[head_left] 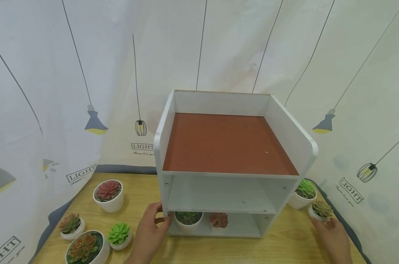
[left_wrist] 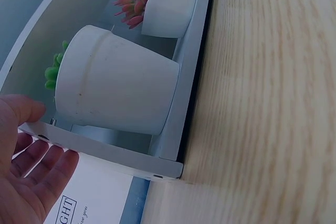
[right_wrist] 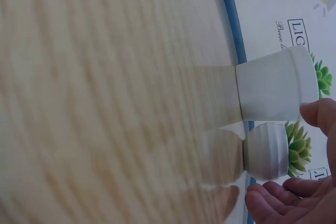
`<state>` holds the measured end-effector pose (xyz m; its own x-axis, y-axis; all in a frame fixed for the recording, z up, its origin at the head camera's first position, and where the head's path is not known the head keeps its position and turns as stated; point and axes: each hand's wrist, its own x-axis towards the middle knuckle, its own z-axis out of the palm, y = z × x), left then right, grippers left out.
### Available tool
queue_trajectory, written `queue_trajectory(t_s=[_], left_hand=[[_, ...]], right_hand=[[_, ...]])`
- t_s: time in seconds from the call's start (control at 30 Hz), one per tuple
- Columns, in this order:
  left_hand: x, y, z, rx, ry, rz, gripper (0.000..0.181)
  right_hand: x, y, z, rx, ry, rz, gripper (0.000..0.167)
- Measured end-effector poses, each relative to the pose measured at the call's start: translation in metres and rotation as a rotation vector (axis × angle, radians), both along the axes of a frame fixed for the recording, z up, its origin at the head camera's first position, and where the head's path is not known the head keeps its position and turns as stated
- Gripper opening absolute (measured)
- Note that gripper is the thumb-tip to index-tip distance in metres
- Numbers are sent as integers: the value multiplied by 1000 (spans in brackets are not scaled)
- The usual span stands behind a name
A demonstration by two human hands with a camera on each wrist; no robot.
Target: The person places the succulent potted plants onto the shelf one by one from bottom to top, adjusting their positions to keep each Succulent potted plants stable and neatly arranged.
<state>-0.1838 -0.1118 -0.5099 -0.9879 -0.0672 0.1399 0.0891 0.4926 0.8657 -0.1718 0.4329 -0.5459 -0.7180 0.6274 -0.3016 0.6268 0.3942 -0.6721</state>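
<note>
A white two-tier shelf unit point(head_left: 225, 211) with a brown top board point(head_left: 225, 145) stands on the table. My left hand point(head_left: 151, 231) holds its left side panel near the front edge, thumb inside and fingers outside in the left wrist view. On the lower tier stand a large white pot point(left_wrist: 121, 82) with a green succulent and a smaller white pot point(left_wrist: 168, 10) with a red one. At the right, my right hand point(head_left: 332, 236) is around a small ribbed pot point(right_wrist: 266, 150) with a yellow-green succulent, thumb and fingers spread. A larger white pot point(right_wrist: 275, 85) with a green succulent stands beside it.
Left of the shelf stand a white pot with a red succulent point(head_left: 108, 196), a small reddish-green one point(head_left: 72, 225), a wide bowl pot point(head_left: 88, 249) and a small bright green one point(head_left: 119, 234). A printed cloth point(head_left: 120, 73) hangs behind the wooden table point(head_left: 281, 249).
</note>
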Motion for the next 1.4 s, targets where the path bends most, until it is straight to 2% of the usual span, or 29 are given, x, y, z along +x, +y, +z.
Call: queue_trajectory(t_s=[0.17, 0.43, 0.87, 1.0, 1.17, 1.4], left_hand=[[1, 0, 0, 2, 17, -4, 45], [0, -1, 0, 15, 1, -10, 44], [0, -2, -1, 17, 33, -16, 46], [0, -1, -1, 23, 43, -16, 47], [0, -1, 1, 34, 29, -18, 45], [-1, -2, 1, 30, 5, -12, 43]], right_hand=[[-3, -1, -3, -17, 6, -31, 106], [-8, 1, -8, 1, 24, -51, 101], [-12, 9, -10, 85, 99, 56, 92], [-15, 13, -12, 17, 115, 51, 97], [-17, 15, -15, -112, 133, -25, 110], [-17, 14, -17, -134, 151, -48, 109]])
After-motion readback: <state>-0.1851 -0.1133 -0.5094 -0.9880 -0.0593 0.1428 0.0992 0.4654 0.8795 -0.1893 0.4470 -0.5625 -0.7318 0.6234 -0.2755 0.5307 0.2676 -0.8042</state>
